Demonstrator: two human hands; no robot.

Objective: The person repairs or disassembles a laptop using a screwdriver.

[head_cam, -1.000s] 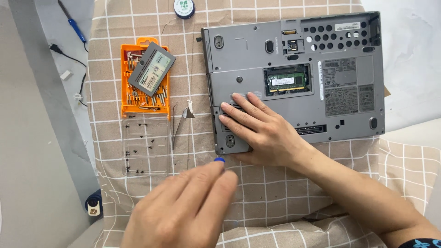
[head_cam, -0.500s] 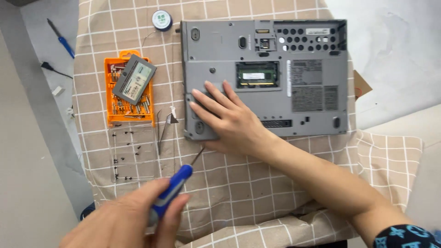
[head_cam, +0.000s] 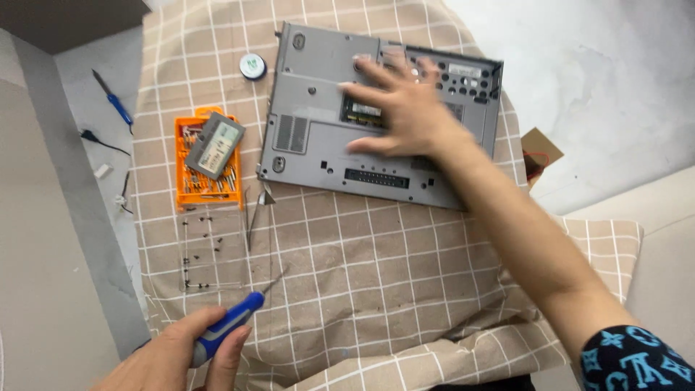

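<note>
While the grey laptop (head_cam: 376, 116) is lying upside down on the checked beige cloth (head_cam: 362, 289), its base facing up so the screw holes and the open memory slot are within reach, the right hand (head_cam: 405, 108) is resting on it with fingers spread flat, seemingly bracing the case so it is not sliding on the fabric. The left hand (head_cam: 181, 355) is curling shut around a blue-handled screwdriver (head_cam: 232, 326) near the lower edge of the cloth, its thin tip pointing up and to the right, well apart from the laptop. Beside the laptop's left edge, an orange bit tray (head_cam: 206, 163) is carrying a small grey rectangular module, and just below it tiny dark screws (head_cam: 199, 250) are sitting in rows on a clear sheet, likely so they are staying sorted. A small round tin (head_cam: 253, 66) is lying near the top
</note>
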